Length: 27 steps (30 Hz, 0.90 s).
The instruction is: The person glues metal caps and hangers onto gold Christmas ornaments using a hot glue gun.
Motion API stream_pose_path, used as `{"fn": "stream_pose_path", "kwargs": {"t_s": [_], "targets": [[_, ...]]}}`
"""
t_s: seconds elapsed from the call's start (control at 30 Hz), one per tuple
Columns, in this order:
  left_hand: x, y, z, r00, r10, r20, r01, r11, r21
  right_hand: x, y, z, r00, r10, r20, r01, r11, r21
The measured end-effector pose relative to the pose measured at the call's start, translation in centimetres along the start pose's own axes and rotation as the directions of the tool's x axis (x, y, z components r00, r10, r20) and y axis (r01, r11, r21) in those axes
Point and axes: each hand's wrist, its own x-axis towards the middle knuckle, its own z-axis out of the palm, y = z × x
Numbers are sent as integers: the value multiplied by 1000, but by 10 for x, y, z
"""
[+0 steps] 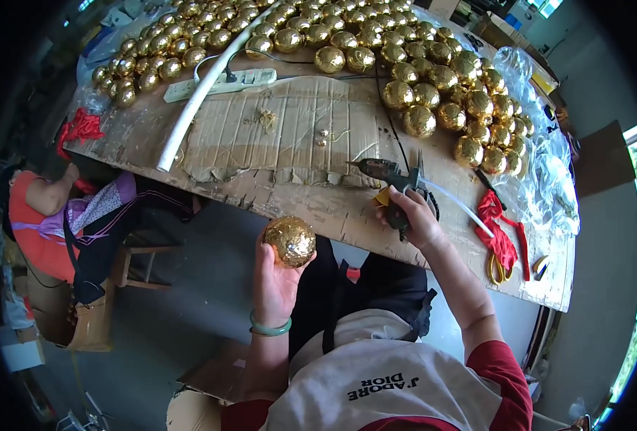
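In front of the table's near edge, my left hand [278,287] holds up a shiny gold ball [290,241], with the fingers curled around its lower side. My right hand [415,220] grips a dark hot glue gun [383,169] by its handle, just over the table's front edge. The gun has a yellow trigger, and its nozzle points left. A long white glue stick [456,201] sticks out of its back. Beyond the gun lies a worn sheet of cardboard [290,118] with small scraps on it. Ball and nozzle are apart.
Many gold balls [419,121] cover the far and right parts of the table. A power strip [221,85] and a long white tube [200,100] lie at left. Red ribbon [496,228], scissors [498,270] and clear plastic [541,154] are at right. Another person [53,208] sits at left.
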Motion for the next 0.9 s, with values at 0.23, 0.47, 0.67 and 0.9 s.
{"fn": "stream_pose_path", "kwargs": {"t_s": [0.23, 0.47, 0.67, 0.9], "targets": [[-4, 0, -11, 995, -15, -100, 12, 1000, -24, -11, 0, -21, 992, 98, 84, -92, 994, -66], [5, 3, -18, 998, -42, -55, 41, 999, -18, -28, -54, -10, 897, -418, 145, 236, 175, -956], [6, 3, -14, 998, -62, -24, 62, 998, -9, 51, -92, 43, 783, -431, 448, 505, 18, -863], [-1, 0, -28, 993, -58, -105, 55, 998, -33, 181, -76, 67, 793, -136, 594, 591, -69, -804]]}}
